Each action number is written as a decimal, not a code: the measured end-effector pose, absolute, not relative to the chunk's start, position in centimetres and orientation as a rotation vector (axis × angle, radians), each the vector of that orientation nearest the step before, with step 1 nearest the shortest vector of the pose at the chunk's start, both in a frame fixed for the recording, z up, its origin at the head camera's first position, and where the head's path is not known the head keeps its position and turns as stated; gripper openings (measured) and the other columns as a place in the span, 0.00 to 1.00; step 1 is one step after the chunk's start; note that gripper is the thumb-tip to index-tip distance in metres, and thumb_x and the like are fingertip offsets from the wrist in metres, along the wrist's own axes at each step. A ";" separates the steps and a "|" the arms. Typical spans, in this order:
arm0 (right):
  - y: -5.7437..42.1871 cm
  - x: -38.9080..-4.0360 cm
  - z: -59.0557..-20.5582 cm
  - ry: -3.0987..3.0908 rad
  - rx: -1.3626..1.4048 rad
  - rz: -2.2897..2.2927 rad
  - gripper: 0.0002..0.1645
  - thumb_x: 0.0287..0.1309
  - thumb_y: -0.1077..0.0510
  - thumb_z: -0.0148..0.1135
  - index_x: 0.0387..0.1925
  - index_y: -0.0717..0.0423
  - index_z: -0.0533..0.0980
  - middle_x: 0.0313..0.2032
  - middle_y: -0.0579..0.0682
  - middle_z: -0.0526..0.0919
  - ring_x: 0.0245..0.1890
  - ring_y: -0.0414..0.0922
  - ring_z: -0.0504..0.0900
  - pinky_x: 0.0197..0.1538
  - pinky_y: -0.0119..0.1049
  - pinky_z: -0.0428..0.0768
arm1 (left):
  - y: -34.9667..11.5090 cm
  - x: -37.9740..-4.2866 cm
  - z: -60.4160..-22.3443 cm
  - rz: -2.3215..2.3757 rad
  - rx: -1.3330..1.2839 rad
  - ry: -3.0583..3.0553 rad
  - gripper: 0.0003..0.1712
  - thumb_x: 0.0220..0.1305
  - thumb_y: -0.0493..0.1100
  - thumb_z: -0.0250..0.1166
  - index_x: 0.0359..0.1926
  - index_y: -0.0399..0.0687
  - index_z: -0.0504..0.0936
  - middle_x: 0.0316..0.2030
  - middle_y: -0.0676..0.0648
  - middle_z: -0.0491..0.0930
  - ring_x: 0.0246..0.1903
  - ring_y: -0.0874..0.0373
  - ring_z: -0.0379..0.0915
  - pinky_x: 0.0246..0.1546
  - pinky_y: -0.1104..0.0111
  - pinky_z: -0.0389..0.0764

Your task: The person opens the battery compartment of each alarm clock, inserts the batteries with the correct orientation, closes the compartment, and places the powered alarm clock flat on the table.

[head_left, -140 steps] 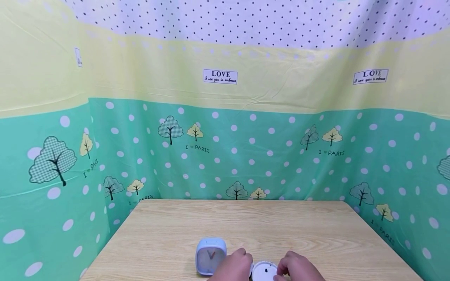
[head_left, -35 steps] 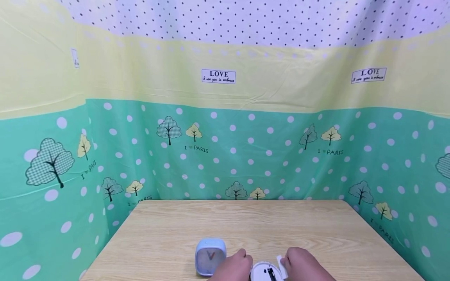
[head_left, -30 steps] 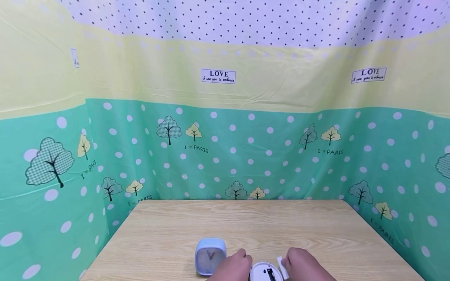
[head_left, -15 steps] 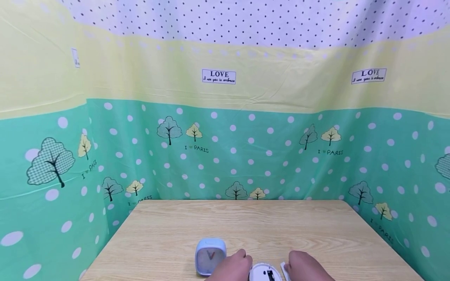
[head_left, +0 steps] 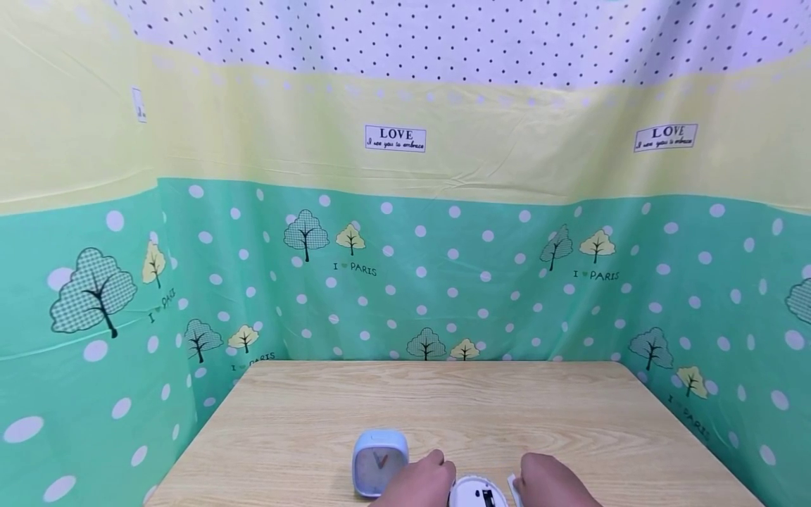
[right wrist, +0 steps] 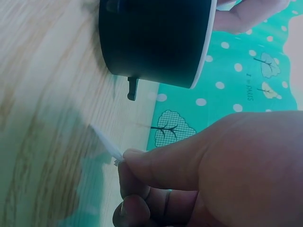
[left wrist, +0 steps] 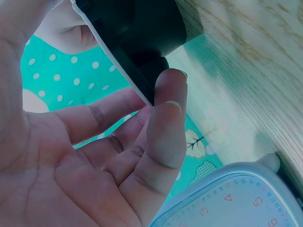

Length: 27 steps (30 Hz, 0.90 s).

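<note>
My left hand (head_left: 421, 482) pinches the edge of a round clock (head_left: 472, 491) with its white back facing me; a dark battery slot is uncovered on that back. In the left wrist view the thumb and a finger grip the rim of its black body (left wrist: 137, 28). My right hand (head_left: 552, 482) pinches a thin white battery cover (right wrist: 106, 143) between thumb and forefinger, apart from the clock and to its right. The right wrist view shows the deep black casing (right wrist: 151, 42) with a small black foot sticking out. The clock's lower part is cut off in the head view.
A light blue square clock (head_left: 380, 438) with rounded corners stands just left of my left hand. The wooden table (head_left: 443, 394) stretches ahead to a green and yellow patterned curtain (head_left: 393, 282) that hangs round its back and sides.
Earlier my right fingers were at the clock's white back with the slot covered. The cover is now off in my right hand, drawn slightly right and down. My left hand stays put.
</note>
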State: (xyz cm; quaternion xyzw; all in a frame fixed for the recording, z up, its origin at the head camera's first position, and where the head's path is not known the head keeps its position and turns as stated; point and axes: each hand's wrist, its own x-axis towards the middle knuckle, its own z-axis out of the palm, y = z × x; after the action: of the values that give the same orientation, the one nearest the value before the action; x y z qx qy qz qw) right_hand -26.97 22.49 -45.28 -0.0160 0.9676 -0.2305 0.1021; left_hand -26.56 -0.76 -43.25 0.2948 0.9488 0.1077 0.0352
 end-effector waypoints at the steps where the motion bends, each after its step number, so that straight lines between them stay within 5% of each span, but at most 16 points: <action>1: 22.5 -27.0 -45.3 2.860 -0.051 -0.678 0.13 0.61 0.57 0.60 0.24 0.61 0.76 0.16 0.51 0.73 0.16 0.44 0.72 0.22 0.36 0.71 | -0.8 -26.6 -43.3 0.329 0.906 2.917 0.24 0.48 0.59 0.72 0.42 0.52 0.81 0.32 0.55 0.71 0.27 0.67 0.68 0.27 0.72 0.75; 27: 23.2 -26.8 -45.3 2.912 -0.087 -0.778 0.17 0.61 0.60 0.57 0.16 0.57 0.74 0.14 0.49 0.73 0.16 0.43 0.71 0.22 0.36 0.70 | -0.7 -26.6 -43.2 0.316 0.895 2.920 0.24 0.48 0.59 0.72 0.42 0.53 0.81 0.33 0.56 0.71 0.27 0.67 0.69 0.28 0.72 0.75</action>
State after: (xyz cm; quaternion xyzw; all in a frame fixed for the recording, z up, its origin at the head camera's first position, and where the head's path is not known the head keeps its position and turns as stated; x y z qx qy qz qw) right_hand -26.79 23.20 -45.32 -0.0288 0.9637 -0.2577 0.0632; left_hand -26.56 -0.73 -43.18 0.2912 0.9504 0.1029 0.0357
